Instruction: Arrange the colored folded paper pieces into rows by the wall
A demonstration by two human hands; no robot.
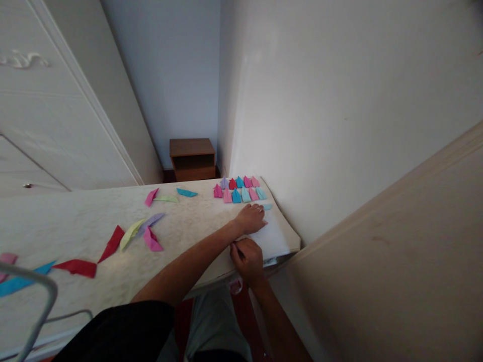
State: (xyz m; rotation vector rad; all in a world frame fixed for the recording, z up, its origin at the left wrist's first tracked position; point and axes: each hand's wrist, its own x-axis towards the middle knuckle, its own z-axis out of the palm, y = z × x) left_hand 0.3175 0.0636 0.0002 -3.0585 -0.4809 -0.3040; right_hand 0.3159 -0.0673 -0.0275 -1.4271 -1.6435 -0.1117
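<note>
My left hand reaches across the pale table and rests knuckles-up on a white sheet at the table's right corner, fingers curled down beside a small light blue folded paper. My right hand sits at the near table edge, closed around a thin dark pen-like object. Just beyond the left hand, several small folded paper shapes in pink, red, blue and purple stand in two rows against the wall.
Loose folded paper pieces lie over the table: red strips, a green and purple pair, pink and blue ones. A white wall is close on the right, a wardrobe door at left, a wooden nightstand beyond. A metal bar is at lower left.
</note>
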